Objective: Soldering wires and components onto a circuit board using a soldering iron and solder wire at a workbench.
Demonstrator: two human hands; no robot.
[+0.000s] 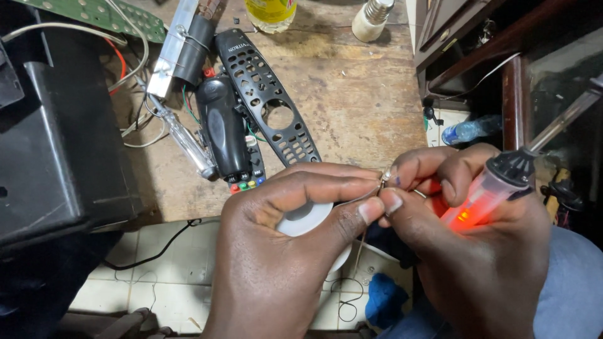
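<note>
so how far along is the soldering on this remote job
Already done: the remote is apart, its black front cover lying on the wooden bench beside the remote body. In hand: the left hand holds a white solder spool, and the right hand grips a glowing soldering iron and pinches a tiny part. Left: the remote is not reassembled.

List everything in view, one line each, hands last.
Solder reel: one, white, in the left palm.
Soldering iron: one, clear handle glowing red, in the right hand.
Small part: one, pinched between fingers of both hands; kind unclear.
Remote shell: one, black, on the bench.
Remote body: one, black, beside the shell.
Screwdriver: one, clear handle, left of the remote body.
Black box: one, far left.
Circuit board: one, green, top left.
Bottle: one, yellow, top edge.
Left hand: one.
Right hand: one.
</note>
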